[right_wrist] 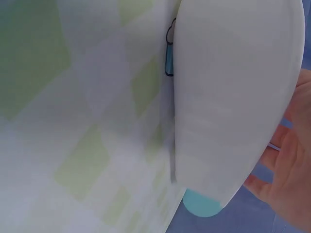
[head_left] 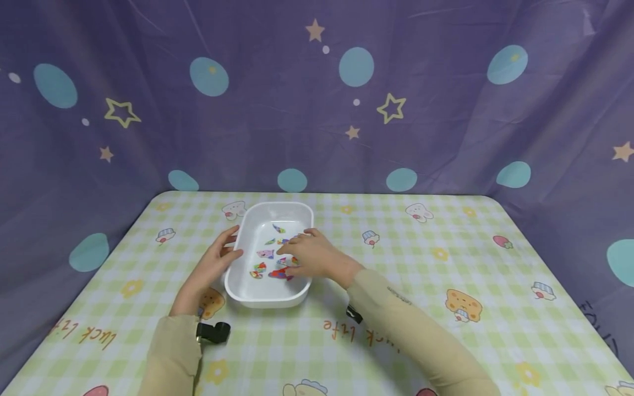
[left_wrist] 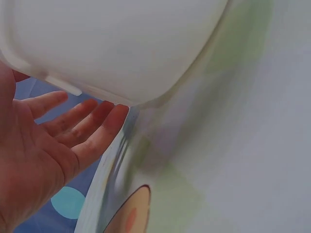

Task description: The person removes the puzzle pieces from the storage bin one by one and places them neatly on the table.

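Note:
A white rectangular tray [head_left: 247,286] stands on the table, with several small colourful pieces on its bottom, among them a red one [head_left: 278,274] and a pinkish-purple one [head_left: 266,254]. My left hand [head_left: 216,261] is at the tray's left side. Its thumb reaches the rim, and in the left wrist view its nearly straight fingers [left_wrist: 104,124] touch the outer wall. My right hand [head_left: 312,254] reaches over the right rim, fingers spread low above the pieces. Whether its fingertips touch one cannot be made out; the tray wall [right_wrist: 228,97] hides them in the right wrist view.
The table wears a green-and-white checked cloth [head_left: 416,352] printed with cartoon figures. A purple curtain [head_left: 446,132] with stars and blue ovals hangs behind and at both sides. Black straps [head_left: 213,333] sit on both wrists.

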{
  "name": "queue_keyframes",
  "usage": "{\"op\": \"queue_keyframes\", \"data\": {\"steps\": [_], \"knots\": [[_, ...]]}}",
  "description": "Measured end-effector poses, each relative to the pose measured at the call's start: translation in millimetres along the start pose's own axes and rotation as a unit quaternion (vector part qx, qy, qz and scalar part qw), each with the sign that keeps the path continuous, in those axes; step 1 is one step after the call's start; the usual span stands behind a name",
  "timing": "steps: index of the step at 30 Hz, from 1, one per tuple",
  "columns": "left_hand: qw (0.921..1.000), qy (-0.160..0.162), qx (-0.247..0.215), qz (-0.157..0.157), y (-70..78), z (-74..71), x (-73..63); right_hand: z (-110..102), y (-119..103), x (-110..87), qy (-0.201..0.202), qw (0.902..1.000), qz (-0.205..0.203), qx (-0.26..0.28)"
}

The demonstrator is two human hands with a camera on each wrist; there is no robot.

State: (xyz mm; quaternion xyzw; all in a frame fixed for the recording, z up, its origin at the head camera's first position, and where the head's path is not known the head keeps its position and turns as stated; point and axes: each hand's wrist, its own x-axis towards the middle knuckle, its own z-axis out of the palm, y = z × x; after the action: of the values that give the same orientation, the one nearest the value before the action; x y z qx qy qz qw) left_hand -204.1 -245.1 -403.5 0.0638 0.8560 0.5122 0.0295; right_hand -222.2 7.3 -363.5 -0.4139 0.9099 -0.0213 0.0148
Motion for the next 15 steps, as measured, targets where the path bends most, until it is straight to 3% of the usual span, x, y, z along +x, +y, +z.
{"op": "queue_keyframes", "data": {"steps": [9,15], "knots": [[1.0000,0.003,0.003,0.003,-0.4,0.0,1.1,1,-7,14.1,-0.057,0.9982,0.002,-0.015],[1.0000,0.000,0.004,0.005,-1.1,0.4,0.9,6,-10,19.8,-0.072,0.9968,0.010,-0.032]]}}
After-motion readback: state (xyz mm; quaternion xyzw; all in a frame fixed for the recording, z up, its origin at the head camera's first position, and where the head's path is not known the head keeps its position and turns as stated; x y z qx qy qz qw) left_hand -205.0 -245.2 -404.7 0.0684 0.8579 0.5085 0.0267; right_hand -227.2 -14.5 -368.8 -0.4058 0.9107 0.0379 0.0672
